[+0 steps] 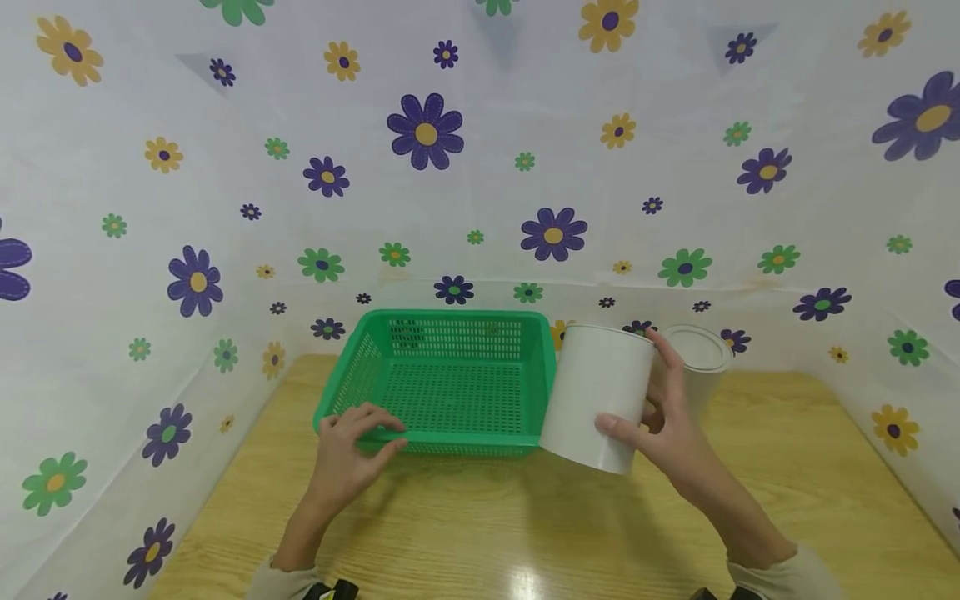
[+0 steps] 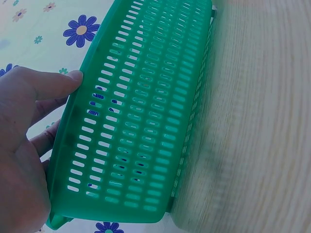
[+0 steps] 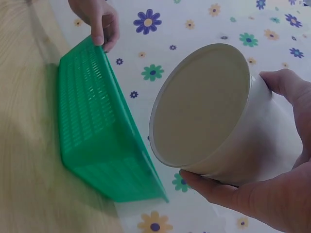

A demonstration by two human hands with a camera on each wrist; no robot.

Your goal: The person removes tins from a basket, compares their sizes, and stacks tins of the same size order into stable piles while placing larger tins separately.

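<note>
A green slotted plastic basket (image 1: 453, 400) stands on the table with nothing inside. My left hand (image 1: 351, 446) pinches its near rim at the left, thumb on the outside and fingers over the inner side, as the left wrist view shows of the basket wall (image 2: 131, 116). Just right of the basket, my right hand (image 1: 675, 425) grips a white cylindrical can (image 1: 597, 396) between thumb and fingers. The can is tilted and held above the table; its round, recessed end (image 3: 201, 107) faces the right wrist camera.
Behind my right hand stands a second white can (image 1: 697, 350) with a ringed top, partly hidden. The wooden table (image 1: 465, 525) reaches back to a white cloth (image 1: 480, 192) printed with flowers, which encloses it at the back and both sides.
</note>
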